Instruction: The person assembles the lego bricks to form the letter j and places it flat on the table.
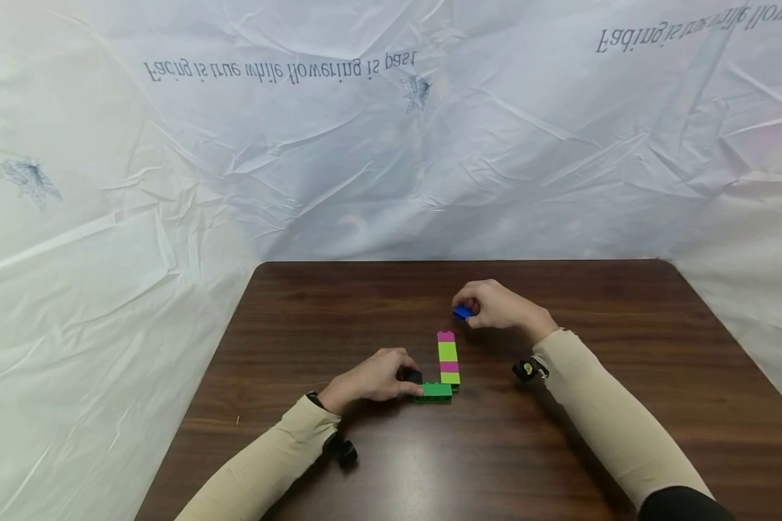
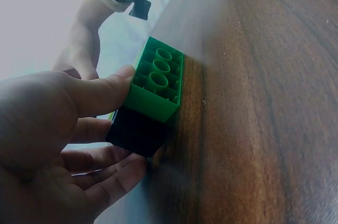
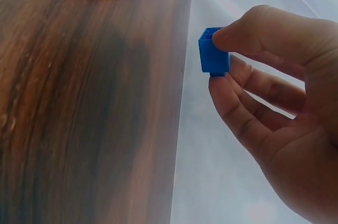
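My left hand (image 1: 381, 375) grips the near end of a joined block piece, its thumb against a green block (image 1: 436, 392) and its fingers by a black block (image 1: 412, 375). In the left wrist view the hollow underside of the green block (image 2: 158, 71) faces the camera, with the black block (image 2: 138, 131) beside it. A row of pink and lime blocks (image 1: 448, 352) runs away from the green one toward the back. Beyond its far end, my right hand (image 1: 495, 304) pinches a small blue block (image 3: 214, 52) between thumb and fingers, apart from the row.
Everything is over a dark brown wooden table (image 1: 313, 311) with rounded back corners. Wrinkled white sheeting (image 1: 339, 159) with printed words hangs behind it and at both sides. Each wrist carries a small black camera (image 1: 528, 369).
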A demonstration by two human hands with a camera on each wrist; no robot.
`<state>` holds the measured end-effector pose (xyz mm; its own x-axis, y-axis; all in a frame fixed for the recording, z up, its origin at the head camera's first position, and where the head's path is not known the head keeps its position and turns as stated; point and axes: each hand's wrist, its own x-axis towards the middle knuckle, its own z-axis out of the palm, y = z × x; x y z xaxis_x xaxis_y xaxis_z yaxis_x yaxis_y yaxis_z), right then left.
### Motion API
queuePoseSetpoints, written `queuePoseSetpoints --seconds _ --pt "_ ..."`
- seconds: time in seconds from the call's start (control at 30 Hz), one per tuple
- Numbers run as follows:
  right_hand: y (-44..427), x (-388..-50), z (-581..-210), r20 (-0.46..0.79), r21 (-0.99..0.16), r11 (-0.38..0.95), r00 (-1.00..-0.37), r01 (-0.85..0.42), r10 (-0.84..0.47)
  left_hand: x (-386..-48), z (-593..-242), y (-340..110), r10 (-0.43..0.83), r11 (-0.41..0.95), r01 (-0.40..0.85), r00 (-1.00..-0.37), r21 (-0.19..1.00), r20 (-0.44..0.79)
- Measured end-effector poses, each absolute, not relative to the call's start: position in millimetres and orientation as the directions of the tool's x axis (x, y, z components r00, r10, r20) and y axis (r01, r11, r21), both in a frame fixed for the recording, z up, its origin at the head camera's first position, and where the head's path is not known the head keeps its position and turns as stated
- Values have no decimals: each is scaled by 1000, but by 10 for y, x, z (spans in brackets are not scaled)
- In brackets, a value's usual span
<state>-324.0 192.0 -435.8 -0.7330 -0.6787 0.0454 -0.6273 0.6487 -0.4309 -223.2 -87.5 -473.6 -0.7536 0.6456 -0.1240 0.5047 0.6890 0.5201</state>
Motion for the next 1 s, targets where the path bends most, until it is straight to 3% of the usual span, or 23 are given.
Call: queuePoseSetpoints --seconds 1.0 --pt "1642 -3356 -4376 -15 -408 569 -618 -714 -786 -2227 -4743 -871 649 686 504 -750 525 -127"
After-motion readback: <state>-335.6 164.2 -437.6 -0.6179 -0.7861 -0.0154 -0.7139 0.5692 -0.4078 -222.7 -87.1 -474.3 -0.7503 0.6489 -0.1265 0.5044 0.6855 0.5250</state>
